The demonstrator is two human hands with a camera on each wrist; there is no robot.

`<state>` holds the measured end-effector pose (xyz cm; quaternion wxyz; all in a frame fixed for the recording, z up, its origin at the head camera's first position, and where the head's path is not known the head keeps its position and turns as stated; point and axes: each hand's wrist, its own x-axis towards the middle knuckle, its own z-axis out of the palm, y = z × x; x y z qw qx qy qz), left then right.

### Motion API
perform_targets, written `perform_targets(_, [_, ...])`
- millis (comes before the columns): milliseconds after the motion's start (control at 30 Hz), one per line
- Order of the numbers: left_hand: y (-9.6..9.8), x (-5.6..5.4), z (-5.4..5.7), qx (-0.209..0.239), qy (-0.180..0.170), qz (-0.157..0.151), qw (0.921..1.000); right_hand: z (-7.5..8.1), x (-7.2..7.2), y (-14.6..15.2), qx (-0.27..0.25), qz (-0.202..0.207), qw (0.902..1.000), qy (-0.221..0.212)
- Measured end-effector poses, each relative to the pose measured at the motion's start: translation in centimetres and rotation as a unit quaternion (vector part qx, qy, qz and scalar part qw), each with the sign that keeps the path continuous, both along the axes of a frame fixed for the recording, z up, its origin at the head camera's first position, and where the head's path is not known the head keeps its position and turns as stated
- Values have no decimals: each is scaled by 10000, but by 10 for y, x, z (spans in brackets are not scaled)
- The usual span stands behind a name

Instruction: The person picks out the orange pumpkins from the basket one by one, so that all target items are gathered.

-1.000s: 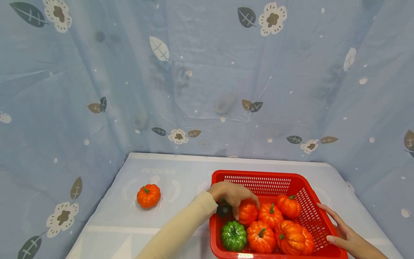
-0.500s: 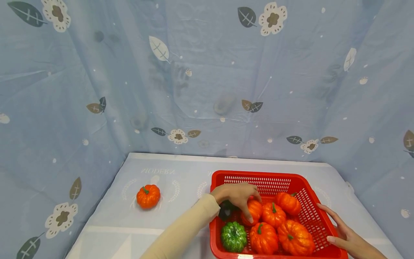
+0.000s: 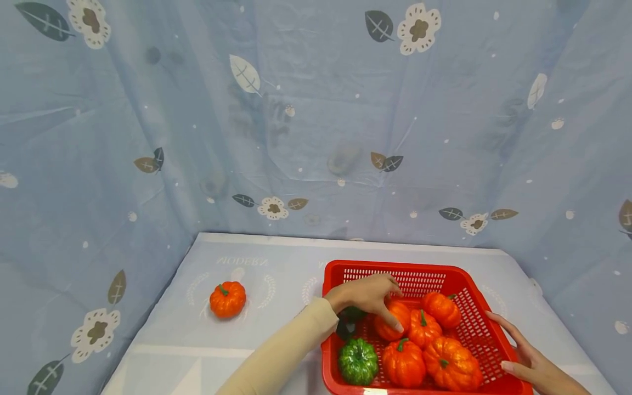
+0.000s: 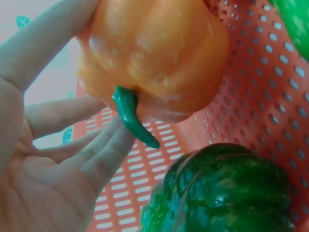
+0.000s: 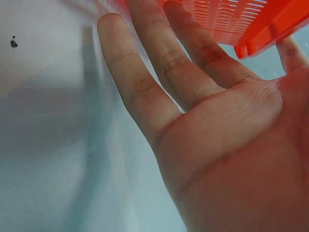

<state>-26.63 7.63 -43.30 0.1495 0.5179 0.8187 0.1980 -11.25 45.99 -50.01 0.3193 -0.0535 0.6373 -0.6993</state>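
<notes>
nearest, the right hand (image 3: 535, 365) rests spread, straight fingers against the right side of the red basket (image 3: 395, 266). farther in, an orange pumpkin (image 4: 157, 53) looks light, stiff and slick, best gripped round its sides, not by the stem (image 4: 129, 116). it sits inside the basket beneath the left hand (image 3: 367, 295), whose thumb and fingers curl round it.

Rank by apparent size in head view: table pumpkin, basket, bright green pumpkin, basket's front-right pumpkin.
Largest to smallest:
1. Basket
2. Front-right pumpkin
3. Bright green pumpkin and table pumpkin: green looks slightly larger, but it seems nearer the camera, so true order is unsure.
</notes>
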Motion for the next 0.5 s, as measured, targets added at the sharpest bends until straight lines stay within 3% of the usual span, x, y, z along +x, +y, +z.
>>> perform_targets(100, [1, 1, -1, 21, -83, 109, 9999, 0, 1, 1, 0, -25, 10000, -47])
perform_targets(267, [-1, 4, 0, -93, -749, 185, 9970, 0, 1, 1, 60, -96, 9999, -86])
perform_targets(367, [-3, 6, 1, -456, -924, 7, 9947, -1, 1, 0, 73, -91, 9999, -31])
perform_targets(500, [-3, 8, 2, -1153, -1033, -512, 9866, -1, 1, -1, 243, -175, 9996, 10])
